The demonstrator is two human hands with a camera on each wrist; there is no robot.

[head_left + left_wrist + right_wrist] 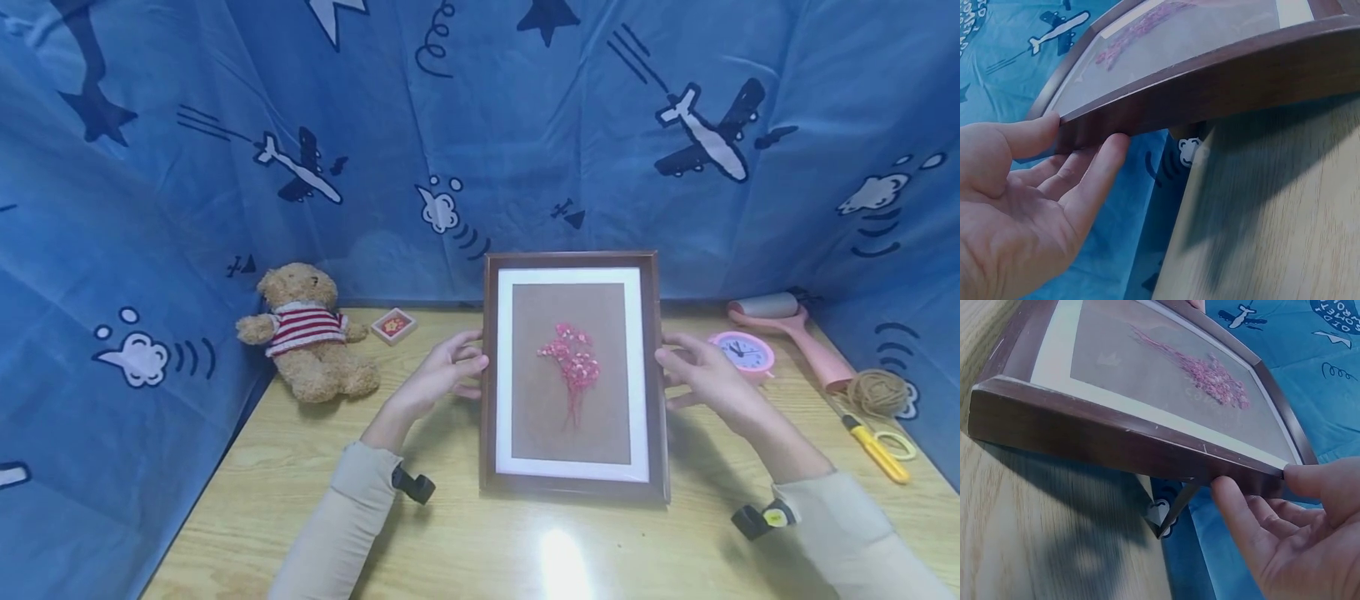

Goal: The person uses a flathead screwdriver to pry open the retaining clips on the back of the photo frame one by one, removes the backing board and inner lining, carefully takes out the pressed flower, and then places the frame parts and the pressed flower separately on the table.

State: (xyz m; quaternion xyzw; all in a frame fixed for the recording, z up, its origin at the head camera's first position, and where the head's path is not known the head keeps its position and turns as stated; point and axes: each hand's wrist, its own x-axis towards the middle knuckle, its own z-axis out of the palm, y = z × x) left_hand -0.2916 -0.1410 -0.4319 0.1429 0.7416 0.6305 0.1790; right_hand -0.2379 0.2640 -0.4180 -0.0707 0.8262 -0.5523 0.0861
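A brown picture frame (491, 392) with a white mat and pink dried flowers (573, 358) leans back slightly on the table, facing me. My left hand (442, 375) grips its left side, thumb at the front edge and fingers behind. On the opposite side my right hand (705, 379) holds the frame the same way. In the right wrist view a stand leg (1179, 509) juts out from the back and reaches toward the tabletop. The frame's lower edge appears to rest on the wood. Most of the frame's back is hidden.
Left of the frame sit a teddy bear (307, 333) and a small square box (393, 326). To the right are a pink alarm clock (742, 353), a lint roller (813, 337), a twine ball (879, 392) and a yellow-handled tool (876, 450). A blue curtain (525, 150) hangs behind.
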